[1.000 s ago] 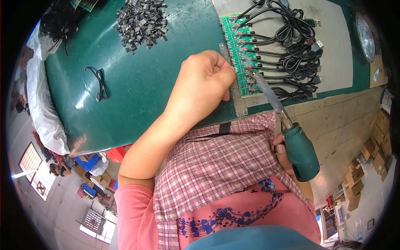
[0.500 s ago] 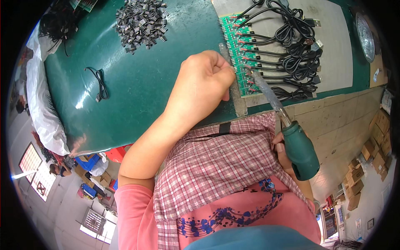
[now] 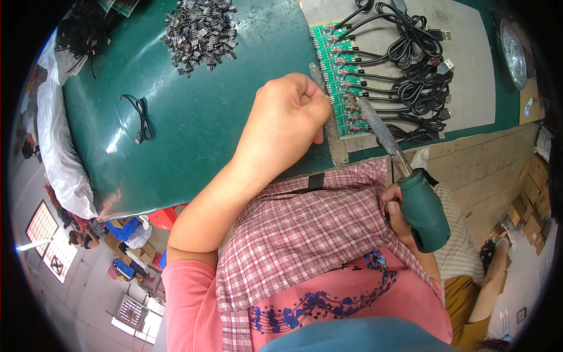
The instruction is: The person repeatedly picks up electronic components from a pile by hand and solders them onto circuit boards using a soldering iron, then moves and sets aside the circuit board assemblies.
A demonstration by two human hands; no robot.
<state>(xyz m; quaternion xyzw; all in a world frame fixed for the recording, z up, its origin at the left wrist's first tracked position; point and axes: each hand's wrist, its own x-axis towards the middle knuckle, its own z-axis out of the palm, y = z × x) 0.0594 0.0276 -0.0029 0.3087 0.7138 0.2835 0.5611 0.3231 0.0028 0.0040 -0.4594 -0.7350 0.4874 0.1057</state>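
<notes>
My left hand (image 3: pixel 285 123) is closed in a loose fist on the green table (image 3: pixel 199 123), its fingers right at the left edge of a green circuit board strip (image 3: pixel 335 70); whether it pinches anything is hidden. My right hand (image 3: pixel 399 214) grips the dark green handle of a soldering iron (image 3: pixel 422 205). The iron's metal shaft (image 3: pixel 378 126) slants up-left, with its tip on the lower part of the board. Several black cables (image 3: pixel 410 64) with red leads run from the board to the right.
A pile of small dark metal parts (image 3: pixel 202 32) lies at the table's far side. A lone black cable (image 3: pixel 139 114) lies at the left. A grey mat (image 3: pixel 463 58) sits under the cables. A white bag (image 3: pixel 56 146) hangs at the table's left edge. Cardboard boxes (image 3: pixel 531 193) stand at the right.
</notes>
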